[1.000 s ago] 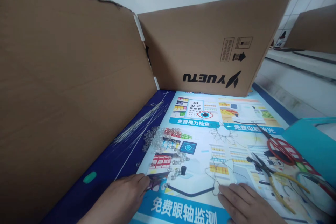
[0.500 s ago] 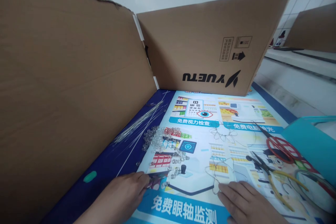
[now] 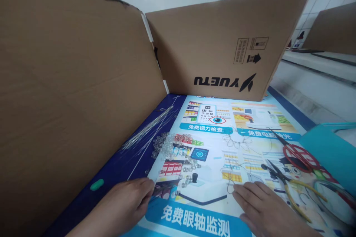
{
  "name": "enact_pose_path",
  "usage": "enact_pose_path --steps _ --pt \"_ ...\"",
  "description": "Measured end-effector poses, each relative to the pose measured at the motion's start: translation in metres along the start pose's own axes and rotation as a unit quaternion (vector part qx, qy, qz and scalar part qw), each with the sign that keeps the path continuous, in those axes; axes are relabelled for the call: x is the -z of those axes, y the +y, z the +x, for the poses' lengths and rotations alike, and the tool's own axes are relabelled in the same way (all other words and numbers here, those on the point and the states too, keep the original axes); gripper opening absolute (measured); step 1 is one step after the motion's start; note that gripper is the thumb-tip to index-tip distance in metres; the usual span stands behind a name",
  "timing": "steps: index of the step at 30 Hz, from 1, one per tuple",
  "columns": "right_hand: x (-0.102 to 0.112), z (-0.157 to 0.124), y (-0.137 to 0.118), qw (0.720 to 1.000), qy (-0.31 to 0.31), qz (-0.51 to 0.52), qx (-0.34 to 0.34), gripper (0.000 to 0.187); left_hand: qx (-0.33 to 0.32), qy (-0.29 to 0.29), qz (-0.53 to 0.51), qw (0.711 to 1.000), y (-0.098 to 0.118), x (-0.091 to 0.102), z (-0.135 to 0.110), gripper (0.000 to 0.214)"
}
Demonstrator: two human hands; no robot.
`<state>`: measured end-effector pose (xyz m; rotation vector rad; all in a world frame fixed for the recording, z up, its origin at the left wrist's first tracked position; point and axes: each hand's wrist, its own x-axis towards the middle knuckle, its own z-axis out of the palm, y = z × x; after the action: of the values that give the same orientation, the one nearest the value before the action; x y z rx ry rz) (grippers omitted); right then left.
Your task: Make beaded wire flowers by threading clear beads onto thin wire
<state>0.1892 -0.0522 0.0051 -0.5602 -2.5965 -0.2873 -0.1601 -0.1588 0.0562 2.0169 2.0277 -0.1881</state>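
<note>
My left hand (image 3: 129, 200) is closed at the lower left edge of the poster, thumb against fingers. A thin dark shape shows at its fingertips; I cannot make out what it is. Clear round beads (image 3: 167, 146) lie in a heap beyond it, and several more trail down towards the hand. My right hand (image 3: 258, 205) lies palm down on the poster with its fingers stretched out. Its fingertips are at the end of a thin bent wire piece (image 3: 230, 186), twisted into loops. Farther back rests another looped wire piece (image 3: 236, 140).
Red-handled scissors (image 3: 300, 157) and yellow-handled pliers (image 3: 292, 181) lie on the right, near a coil of wire (image 3: 330, 196) and a turquoise container (image 3: 330, 152). Straight wires (image 3: 150, 127) lie on the left beside a cardboard wall (image 3: 83, 81). Another cardboard panel (image 3: 217, 52) stands behind.
My left hand has shifted slightly left and towards me. The right hand has moved a little forward, its fingertips still by the wire piece. The view has shifted slightly.
</note>
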Motion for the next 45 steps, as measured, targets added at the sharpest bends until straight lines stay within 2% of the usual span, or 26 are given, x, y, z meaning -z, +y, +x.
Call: enact_pose_path --steps 3,6,10,13,15,18,21,24,28,32,37,45 --pt "0.002 0.0 0.001 1.0 -0.003 0.004 0.015 0.036 0.003 -0.005 -0.016 1.0 0.006 0.004 -0.005 0.016" --pt "0.013 0.004 0.002 0.999 0.012 0.01 0.05 0.037 -0.02 -0.019 -0.059 0.998 0.02 0.011 -0.006 0.014" --pt "0.043 0.024 -0.004 0.998 0.016 0.018 0.061 0.043 -0.111 -0.029 -0.106 0.988 0.056 0.032 0.003 0.012" --pt "0.06 0.043 -0.015 0.996 0.017 0.029 0.087 0.034 -0.152 -0.041 -0.118 0.98 0.088 0.047 0.015 0.011" --pt "0.061 0.05 -0.02 0.995 0.054 0.014 0.083 0.03 -0.178 -0.054 -0.129 0.974 0.107 0.051 0.026 0.012" --pt "0.053 0.05 -0.022 0.994 0.058 -0.006 0.096 0.027 -0.221 -0.035 -0.155 0.962 0.123 0.049 0.042 0.012" --pt "0.046 0.043 -0.017 0.996 0.038 0.003 0.086 0.024 -0.254 -0.03 -0.175 0.951 0.129 0.046 0.056 0.014" --pt "0.043 0.035 -0.008 0.999 0.023 0.017 0.043 0.025 -0.271 -0.011 -0.154 0.95 0.128 0.045 0.064 0.02" --pt "0.038 0.033 -0.003 0.999 0.008 0.033 -0.005 0.025 -0.27 0.031 -0.051 0.961 0.128 0.041 0.069 0.025" --pt "0.03 0.035 -0.004 0.999 -0.022 0.032 -0.035 0.018 -0.266 0.03 0.039 0.963 0.132 0.031 0.073 0.02" --pt "0.024 0.038 -0.007 0.994 -0.081 0.013 -0.071 0.014 -0.251 0.058 0.029 0.966 0.135 0.018 0.074 0.019" --pt "0.023 0.04 -0.01 0.981 -0.158 0.022 -0.113 0.009 -0.251 0.049 0.048 0.966 0.142 0.011 0.072 0.023"
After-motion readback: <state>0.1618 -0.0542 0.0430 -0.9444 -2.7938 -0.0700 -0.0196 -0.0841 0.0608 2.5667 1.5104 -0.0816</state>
